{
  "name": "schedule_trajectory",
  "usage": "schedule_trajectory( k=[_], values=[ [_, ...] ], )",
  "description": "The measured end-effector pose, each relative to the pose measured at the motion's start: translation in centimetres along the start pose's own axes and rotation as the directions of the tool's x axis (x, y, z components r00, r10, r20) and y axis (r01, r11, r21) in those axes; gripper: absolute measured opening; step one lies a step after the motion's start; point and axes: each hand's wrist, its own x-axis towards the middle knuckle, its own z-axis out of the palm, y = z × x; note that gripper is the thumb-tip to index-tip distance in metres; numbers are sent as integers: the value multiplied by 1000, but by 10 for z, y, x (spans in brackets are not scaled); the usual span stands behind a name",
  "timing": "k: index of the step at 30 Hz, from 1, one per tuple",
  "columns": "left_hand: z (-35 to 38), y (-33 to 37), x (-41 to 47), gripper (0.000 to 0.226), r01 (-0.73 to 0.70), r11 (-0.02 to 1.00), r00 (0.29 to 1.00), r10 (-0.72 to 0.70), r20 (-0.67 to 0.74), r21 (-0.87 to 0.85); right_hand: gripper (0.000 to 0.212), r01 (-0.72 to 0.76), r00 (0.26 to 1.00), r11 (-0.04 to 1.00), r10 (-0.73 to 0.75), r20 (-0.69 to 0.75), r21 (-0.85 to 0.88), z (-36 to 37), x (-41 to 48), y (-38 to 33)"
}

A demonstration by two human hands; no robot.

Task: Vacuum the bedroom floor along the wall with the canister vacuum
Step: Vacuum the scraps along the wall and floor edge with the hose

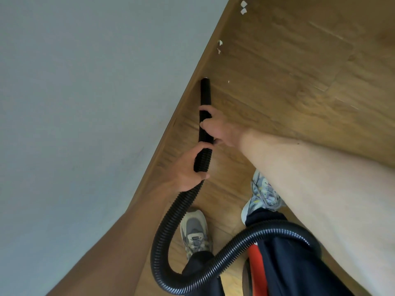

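A black ribbed vacuum hose (pixel 164 227) loops up from the lower right past my feet and ends in a smooth black nozzle (pixel 205 90). The nozzle tip touches the wooden floor (pixel 288 82) right beside the brown baseboard (pixel 188 95). My right hand (pixel 222 129) grips the hose just behind the nozzle. My left hand (pixel 188 169) grips the ribbed hose a little lower. A red part of the canister vacuum (pixel 256 268) shows at the bottom, mostly hidden behind my leg.
The pale grey wall (pixel 85 82) fills the left side. White paper scraps lie along the baseboard ahead: one pair (pixel 219 46) and another pair (pixel 243 7) further on, plus a tiny fleck (pixel 228 81). My shoes (pixel 195 231) stand by the wall.
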Motion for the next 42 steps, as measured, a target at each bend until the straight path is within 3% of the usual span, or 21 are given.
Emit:
schedule_trajectory(
  k=[19, 42],
  values=[
    [27, 52, 27, 65, 35, 996, 994, -44, 98, 83, 60, -30, 1000, 998, 30, -3, 52, -69, -6, 20],
    [-10, 122, 52, 65, 70, 987, 992, -85, 96, 147, 54, -71, 997, 993, 67, 43, 90, -123, 3, -37]
  ],
)
